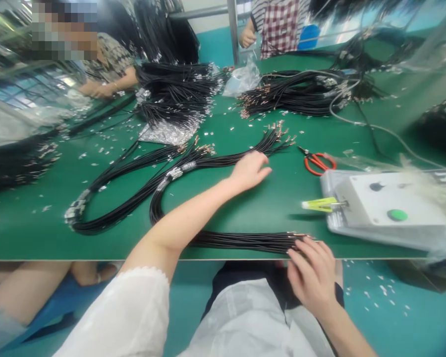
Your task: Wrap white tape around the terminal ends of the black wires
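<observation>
A black wire bundle (245, 242) lies along the near edge of the bench, its long axis running left to right, with crimped metal terminals at its right end pointing right. The right hand (311, 277) comes up from below the edge, fingers curled around that end, pinching the wires. To the left, the bundle bends up in a tight U and runs back toward the upper right, fanning into tips just past the left hand (249, 171). That hand lies palm down on the green work mat (278, 208), fingers slightly spread, holding nothing and just beside the wires. A white sleeve (126, 307) covers the left forearm's upper end. A second looped wire bundle (111, 208), banded with foil, lies further left. Open mat stretches between the hands and a gray machine (390, 208) at the right, which has a green button (397, 214); a dark mark on its panel corner is too blurred to read. Orange-handled scissors (317, 161) lie beside it. Loose metal terminals (208, 133) dot the mat. Across the bench, a seated co-worker's hands (96, 89) rest near more wires, and a person in a plaid apron (278, 29) stands beyond.
</observation>
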### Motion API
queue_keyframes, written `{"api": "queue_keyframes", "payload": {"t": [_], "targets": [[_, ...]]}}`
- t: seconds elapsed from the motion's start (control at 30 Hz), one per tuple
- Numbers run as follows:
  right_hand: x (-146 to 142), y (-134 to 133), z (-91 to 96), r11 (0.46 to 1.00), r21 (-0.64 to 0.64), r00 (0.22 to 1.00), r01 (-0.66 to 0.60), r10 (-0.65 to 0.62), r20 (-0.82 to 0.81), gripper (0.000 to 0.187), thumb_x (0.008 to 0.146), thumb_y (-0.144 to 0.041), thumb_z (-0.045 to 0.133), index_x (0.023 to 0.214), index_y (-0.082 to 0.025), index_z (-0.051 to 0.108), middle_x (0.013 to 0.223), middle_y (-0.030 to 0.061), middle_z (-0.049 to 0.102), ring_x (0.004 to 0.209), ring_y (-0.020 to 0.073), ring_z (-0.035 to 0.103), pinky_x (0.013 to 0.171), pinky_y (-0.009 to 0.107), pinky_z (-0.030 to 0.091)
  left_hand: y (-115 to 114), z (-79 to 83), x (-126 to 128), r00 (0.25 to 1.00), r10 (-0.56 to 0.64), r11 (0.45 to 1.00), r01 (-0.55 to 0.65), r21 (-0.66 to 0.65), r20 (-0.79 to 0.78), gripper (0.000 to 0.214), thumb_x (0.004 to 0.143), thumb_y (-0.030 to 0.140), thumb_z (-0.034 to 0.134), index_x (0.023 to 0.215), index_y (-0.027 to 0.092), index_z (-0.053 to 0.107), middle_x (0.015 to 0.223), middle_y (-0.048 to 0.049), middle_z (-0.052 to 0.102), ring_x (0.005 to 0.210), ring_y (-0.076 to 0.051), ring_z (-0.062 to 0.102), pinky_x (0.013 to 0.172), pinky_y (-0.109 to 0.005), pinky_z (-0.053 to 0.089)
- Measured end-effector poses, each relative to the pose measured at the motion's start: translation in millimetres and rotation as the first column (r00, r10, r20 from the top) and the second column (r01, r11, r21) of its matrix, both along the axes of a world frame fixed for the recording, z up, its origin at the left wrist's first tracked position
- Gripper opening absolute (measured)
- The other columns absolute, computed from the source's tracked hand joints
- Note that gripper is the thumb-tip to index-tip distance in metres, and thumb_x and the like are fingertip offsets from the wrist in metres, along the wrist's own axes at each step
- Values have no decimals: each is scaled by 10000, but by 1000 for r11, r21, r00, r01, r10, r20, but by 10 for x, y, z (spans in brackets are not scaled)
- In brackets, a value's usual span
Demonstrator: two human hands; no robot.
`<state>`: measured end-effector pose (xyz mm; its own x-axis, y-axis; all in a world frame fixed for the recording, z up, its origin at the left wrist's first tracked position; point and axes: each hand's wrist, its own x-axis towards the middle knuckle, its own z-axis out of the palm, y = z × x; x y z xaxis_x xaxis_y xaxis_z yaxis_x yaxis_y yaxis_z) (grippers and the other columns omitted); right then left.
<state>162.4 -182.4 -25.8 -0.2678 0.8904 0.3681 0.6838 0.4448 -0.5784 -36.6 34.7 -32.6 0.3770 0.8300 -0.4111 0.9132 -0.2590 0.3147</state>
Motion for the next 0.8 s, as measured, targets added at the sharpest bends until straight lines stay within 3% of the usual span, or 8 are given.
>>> {"api": "queue_keyframes", "payload": {"t": [0.03,0.1,0.17,0.23,0.4,0.53,0.8], "targets": [[68,-4,-16,999,-23,999,37,-37,-3,284,843,-18,635,1095,-148,620,1093,159,658,1147,323,603,1011,559,455,-133,130,84,991,-98,984,110,-140,91,258,989,309,464,1089,151,642,1116,-80,688,1031,-216,609,880,-305,439],[178,-7,-72,994,-40,995,103,-104,-14,299,837,-14,642,1098,-158,616,1089,151,651,1139,334,605,1003,579,463,-398,359,258,933,-272,880,341,-332,236,228,959,351,513,1027,203,674,1066,-28,718,969,-205,644,807,-286,463],[232,-10,-137,991,-38,992,125,-126,-28,310,842,-26,638,1119,-163,611,1083,145,652,1110,334,619,992,585,477,-608,499,402,915,-341,810,403,-427,216,237,949,346,502,961,201,689,1070,-49,725,953,-228,662,742,-295,470],[241,-20,-183,993,-48,994,106,-107,-29,316,860,-48,621,1152,-166,601,1092,148,650,1090,334,626,968,573,499,-730,530,481,921,-352,787,388,-480,167,233,934,310,494,907,189,691,1044,-79,732,932,-247,672,702,-303,467],[260,-54,-174,993,-99,997,70,-68,20,322,905,-102,582,1221,-165,573,1167,178,627,1114,348,606,928,543,521,-840,343,466,958,-91,835,222,-504,271,117,841,306,606,810,216,674,886,-27,735,855,-223,662,694,-287,450],[358,-59,-146,996,-79,995,51,-44,89,246,915,-109,570,1155,-156,601,1130,169,651,1051,331,631,890,503,526,-1018,272,486,965,50,897,71,-436,259,238,932,291,453,898,224,679,943,-23,737,885,-213,659,743,-296,462],[667,-69,-123,999,11,986,33,-34,164,122,916,-104,579,1021,-146,625,1032,158,679,949,313,659,870,493,507,-1314,275,890,922,127,953,-12,-303,364,295,971,270,381,876,204,652,1007,-58,723,972,-240,647,843,-323,465]]}}
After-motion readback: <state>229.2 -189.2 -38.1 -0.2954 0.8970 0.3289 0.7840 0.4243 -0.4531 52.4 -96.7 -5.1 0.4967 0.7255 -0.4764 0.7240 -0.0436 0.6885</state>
